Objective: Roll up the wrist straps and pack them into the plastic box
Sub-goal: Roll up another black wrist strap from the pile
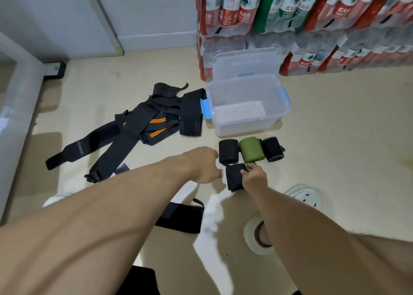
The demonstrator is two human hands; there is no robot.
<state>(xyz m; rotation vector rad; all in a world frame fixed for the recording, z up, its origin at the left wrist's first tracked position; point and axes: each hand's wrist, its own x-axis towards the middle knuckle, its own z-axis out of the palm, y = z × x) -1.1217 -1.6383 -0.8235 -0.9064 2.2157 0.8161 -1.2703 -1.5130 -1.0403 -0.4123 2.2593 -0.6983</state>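
A clear plastic box [279, 113] with blue latches stands open on the floor, nothing inside. In front of it lie three rolled straps side by side: a black roll [228, 151], a green roll [251, 149] and another black roll [272, 149]. My right hand [254, 177] grips a fourth black roll [233, 177] just below them. My left hand [204, 165] hovers beside that roll, back of the hand up, fingers hidden from view. A pile of unrolled black straps [143, 125], some with orange stripes, lies left of the box. One more flat black strap [182, 218] lies under my left forearm.
Shrink-wrapped packs of water bottles [312, 22] are stacked behind the box, with the box lid [245, 62] leaning on them. A white frame [20, 89] runs along the left. White shoes [305, 195] rest on the floor near my right arm.
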